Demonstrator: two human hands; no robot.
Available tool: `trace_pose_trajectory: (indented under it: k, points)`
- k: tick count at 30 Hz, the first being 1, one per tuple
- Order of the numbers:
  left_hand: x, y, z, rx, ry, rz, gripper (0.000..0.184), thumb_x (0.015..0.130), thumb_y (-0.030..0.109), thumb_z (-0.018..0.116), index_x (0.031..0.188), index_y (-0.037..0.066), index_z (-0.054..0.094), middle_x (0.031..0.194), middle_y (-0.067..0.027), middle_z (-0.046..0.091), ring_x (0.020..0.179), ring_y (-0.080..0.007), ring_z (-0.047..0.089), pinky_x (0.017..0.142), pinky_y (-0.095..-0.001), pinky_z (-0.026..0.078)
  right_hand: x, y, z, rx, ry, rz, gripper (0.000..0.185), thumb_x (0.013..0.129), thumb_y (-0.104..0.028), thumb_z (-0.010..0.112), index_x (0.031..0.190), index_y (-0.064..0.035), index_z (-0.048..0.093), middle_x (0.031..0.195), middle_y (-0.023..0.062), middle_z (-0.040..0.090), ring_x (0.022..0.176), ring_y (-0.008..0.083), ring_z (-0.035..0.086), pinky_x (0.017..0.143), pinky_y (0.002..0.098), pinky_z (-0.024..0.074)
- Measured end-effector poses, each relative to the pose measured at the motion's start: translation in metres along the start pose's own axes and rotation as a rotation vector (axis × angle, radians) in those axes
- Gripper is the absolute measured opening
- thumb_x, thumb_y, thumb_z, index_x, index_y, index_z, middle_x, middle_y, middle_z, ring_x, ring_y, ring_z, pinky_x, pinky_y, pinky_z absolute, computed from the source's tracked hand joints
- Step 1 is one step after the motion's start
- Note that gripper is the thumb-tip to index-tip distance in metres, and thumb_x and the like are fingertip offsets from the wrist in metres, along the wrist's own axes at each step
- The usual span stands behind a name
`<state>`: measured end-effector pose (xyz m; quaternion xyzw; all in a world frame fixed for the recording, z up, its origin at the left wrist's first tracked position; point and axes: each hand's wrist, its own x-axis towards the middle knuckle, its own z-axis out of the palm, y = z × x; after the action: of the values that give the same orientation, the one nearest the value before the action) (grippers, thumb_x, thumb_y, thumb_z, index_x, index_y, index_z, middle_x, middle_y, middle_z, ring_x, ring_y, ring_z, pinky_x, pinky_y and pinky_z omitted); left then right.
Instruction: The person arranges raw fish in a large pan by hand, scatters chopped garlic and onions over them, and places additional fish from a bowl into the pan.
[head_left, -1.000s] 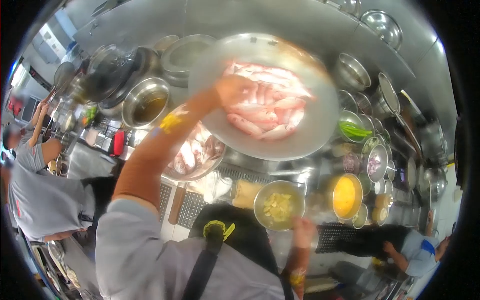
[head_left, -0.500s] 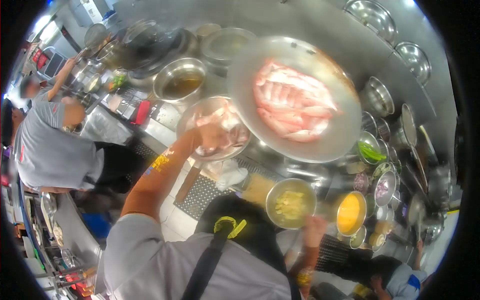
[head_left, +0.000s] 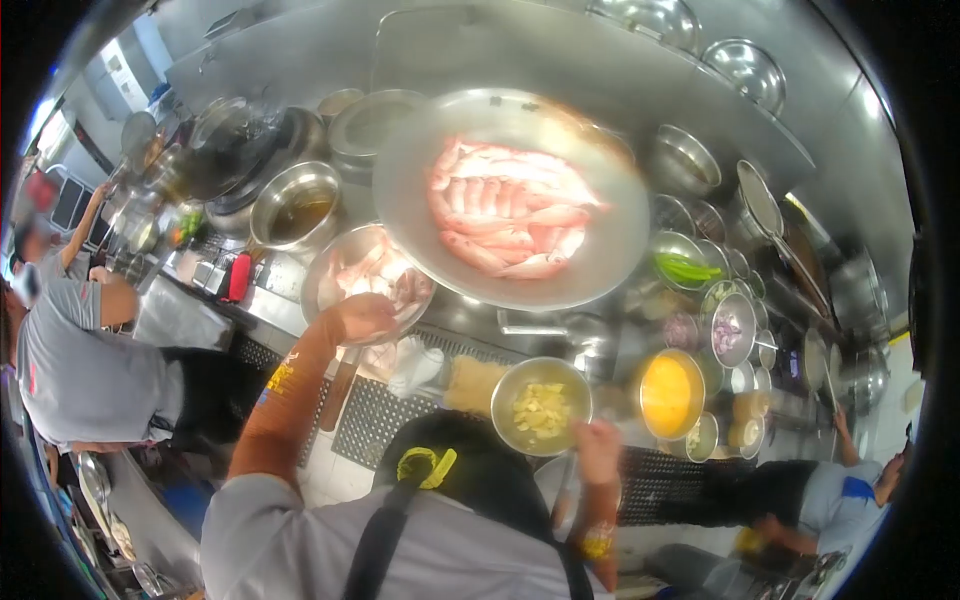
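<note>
Got left hand at near rim of steel fish bowl, reaching in over the edge. Can't tell if pinching fish or empty, tips hidden. Got right hand curled just beside lower right rim of bowl of yellow chunks, near the counter's front edge. Too blurred to tell whether gripping or touching that rim.

See pale pink fish laid in rows in wide wok, toward the counter's back edge. More fish in the smaller bowl, tucked against wok's left front rim: tight there, no gap to speak of.

Can see bare steel between wok's front rim and yellow chunks, crossed by metal bar. Some open counter too, near red object. Left front edge crowded by white cloth and wooden handle, the latter jutting past the edge. Right end packed: orange liquid, green pods, small bowls nearly rim to rim. Pot of dark liquid behind fish bowl, to the left.
</note>
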<state>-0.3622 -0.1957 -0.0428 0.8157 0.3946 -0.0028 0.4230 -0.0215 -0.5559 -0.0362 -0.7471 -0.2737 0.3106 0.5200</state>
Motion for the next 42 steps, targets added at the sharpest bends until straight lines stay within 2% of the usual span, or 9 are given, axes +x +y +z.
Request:
trace_pose_trajectory:
  k: [5, 7, 11, 16, 17, 23, 27, 35, 42]
  points:
    - [-0.013, -0.007, -0.017, 0.541, 0.165, 0.296, 0.031, 0.093, 0.022, 0.055, 0.111, -0.002, 0.066, 0.105, -0.0170, 0.068, 0.092, -0.0254, 0.065, 0.086, -0.0345, 0.051, -0.005, -0.019, -0.006, -0.036, -0.009, -0.045, 0.034, 0.086, -0.017, 0.069, 0.060, 0.0013, 0.058, 0.054, -0.0021, 0.053, 0.051, 0.0058, 0.045, 0.047, 0.0268, 0.0372]
    - [-0.030, 0.041, -0.054, 0.398, -0.119, 0.002, 0.033, 0.094, 0.021, 0.053, 0.113, -0.002, 0.065, 0.104, -0.0181, 0.069, 0.092, -0.0254, 0.065, 0.086, -0.0341, 0.052, -0.007, -0.009, -0.010, -0.023, 0.015, -0.042, 0.034, 0.086, -0.017, 0.069, 0.060, 0.0010, 0.057, 0.055, -0.0028, 0.053, 0.051, 0.0053, 0.045, 0.047, 0.0267, 0.0367]
    - [-0.074, 0.046, -0.095, -0.332, 0.346, -0.171, 0.032, 0.091, 0.014, 0.056, 0.116, -0.005, 0.063, 0.097, -0.0111, 0.068, 0.088, -0.0175, 0.065, 0.076, -0.0294, 0.053, -0.013, -0.009, -0.019, -0.029, 0.028, -0.028, 0.035, 0.086, -0.017, 0.069, 0.060, 0.0008, 0.056, 0.055, -0.0039, 0.051, 0.053, 0.0043, 0.043, 0.047, 0.0267, 0.0357]
    - [-0.022, 0.098, -0.133, -0.527, 0.294, 0.064, 0.028, 0.092, 0.014, 0.053, 0.113, -0.003, 0.063, 0.095, -0.0106, 0.066, 0.081, -0.0135, 0.062, 0.071, -0.0268, 0.051, -0.015, -0.023, -0.021, -0.018, 0.043, -0.022, 0.036, 0.086, -0.017, 0.069, 0.059, 0.0009, 0.053, 0.055, -0.0047, 0.048, 0.056, 0.0035, 0.041, 0.047, 0.0268, 0.0344]
    - [0.001, 0.096, -0.129, -0.354, 0.415, 0.293, 0.029, 0.093, 0.016, 0.054, 0.114, -0.002, 0.063, 0.097, -0.0096, 0.065, 0.082, -0.0145, 0.062, 0.073, -0.0280, 0.051, -0.017, -0.021, -0.020, -0.008, 0.051, -0.014, 0.036, 0.086, -0.017, 0.069, 0.059, 0.0009, 0.053, 0.055, -0.0048, 0.048, 0.056, 0.0034, 0.041, 0.047, 0.0268, 0.0342]
    - [0.241, 0.091, -0.127, 0.090, 0.342, 0.407, 0.030, 0.094, 0.020, 0.055, 0.119, 0.007, 0.065, 0.111, -0.0115, 0.066, 0.098, -0.0206, 0.063, 0.082, -0.0358, 0.053, -0.016, -0.032, -0.009, -0.010, 0.178, 0.051, 0.032, 0.085, -0.012, 0.067, 0.061, 0.0024, 0.051, 0.058, -0.0052, 0.046, 0.058, 0.0050, 0.040, 0.050, 0.0273, 0.0338]
    - [0.255, 0.215, -0.115, 0.053, 0.146, 0.101, 0.038, 0.092, 0.026, 0.055, 0.127, 0.014, 0.063, 0.119, -0.0115, 0.065, 0.106, -0.0246, 0.061, 0.090, -0.0389, 0.050, -0.020, -0.042, -0.004, -0.028, 0.234, 0.100, 0.027, 0.085, -0.012, 0.068, 0.066, 0.0029, 0.055, 0.062, -0.0041, 0.049, 0.061, 0.0050, 0.041, 0.052, 0.0265, 0.0345]
    - [0.497, 0.099, -0.042, 0.764, 0.154, 0.331, 0.038, 0.086, 0.029, 0.059, 0.115, 0.005, 0.068, 0.115, -0.0251, 0.064, 0.104, -0.0394, 0.064, 0.090, -0.0473, 0.051, -0.031, -0.028, 0.006, 0.120, 0.377, 0.256, 0.018, 0.085, -0.006, 0.067, 0.070, 0.0031, 0.062, 0.067, -0.0026, 0.056, 0.064, 0.0056, 0.045, 0.058, 0.0246, 0.0367]
    - [0.372, 0.193, -0.059, 0.642, 0.141, 0.423, 0.034, 0.087, 0.030, 0.057, 0.105, 0.004, 0.069, 0.121, -0.0238, 0.062, 0.116, -0.0370, 0.059, 0.096, -0.0479, 0.048, -0.021, -0.046, 0.017, 0.183, 0.402, 0.226, 0.022, 0.087, -0.005, 0.067, 0.068, 0.0027, 0.059, 0.068, -0.0027, 0.055, 0.066, 0.0058, 0.044, 0.061, 0.0236, 0.0380]
